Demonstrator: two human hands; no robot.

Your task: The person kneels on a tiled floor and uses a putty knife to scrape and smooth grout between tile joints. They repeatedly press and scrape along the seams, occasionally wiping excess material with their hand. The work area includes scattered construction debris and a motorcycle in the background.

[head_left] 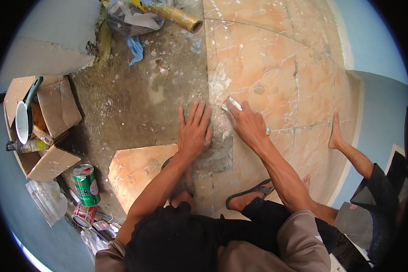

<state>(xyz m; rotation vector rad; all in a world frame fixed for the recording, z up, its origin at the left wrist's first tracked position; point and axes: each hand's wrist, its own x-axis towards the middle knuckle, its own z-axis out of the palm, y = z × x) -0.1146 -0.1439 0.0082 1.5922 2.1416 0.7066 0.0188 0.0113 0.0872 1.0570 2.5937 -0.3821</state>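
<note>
My left hand lies with its fingers stretched out on the bare, dusty concrete, just left of the edge of the orange marbled tiles. Beside it, my right hand is closed round a silvery metal tool, whose front end is at the whitish, powdery seam where concrete meets tile. The tool's exact shape is largely hidden by the fingers. A loose, broken-edged tile piece lies below and left of my left hand.
An open cardboard box with a pan, green can and red can line the left wall. A plastic bag, cardboard tube and blue cloth lie ahead. Another person's bare leg is at right.
</note>
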